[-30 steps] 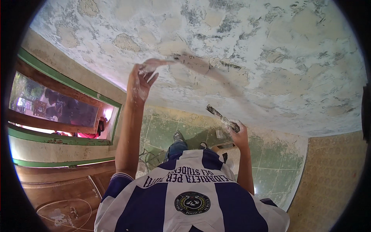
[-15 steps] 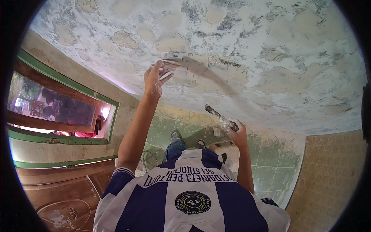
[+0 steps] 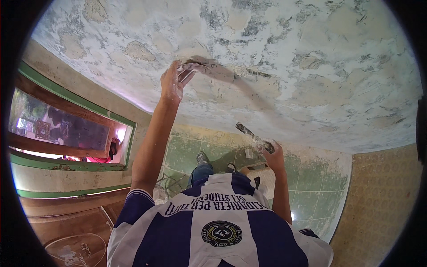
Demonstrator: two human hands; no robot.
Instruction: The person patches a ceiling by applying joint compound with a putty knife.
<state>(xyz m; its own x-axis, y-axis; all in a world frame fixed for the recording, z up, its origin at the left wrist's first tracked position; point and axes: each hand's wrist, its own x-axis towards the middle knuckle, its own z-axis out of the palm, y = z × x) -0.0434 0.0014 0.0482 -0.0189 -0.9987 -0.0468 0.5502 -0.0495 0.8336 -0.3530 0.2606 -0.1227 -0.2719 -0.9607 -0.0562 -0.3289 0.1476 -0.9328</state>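
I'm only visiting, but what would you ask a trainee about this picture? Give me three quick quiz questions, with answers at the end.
1. Which hand holds the dark, white-smeared tool?
2. True or false: the left hand hangs down at the person's side, away from the patchy wall.
3. The floor tiles are mainly: A) blue, B) green, C) orange?

Key:
1. The right hand.
2. False; it is raised by the wall.
3. B.
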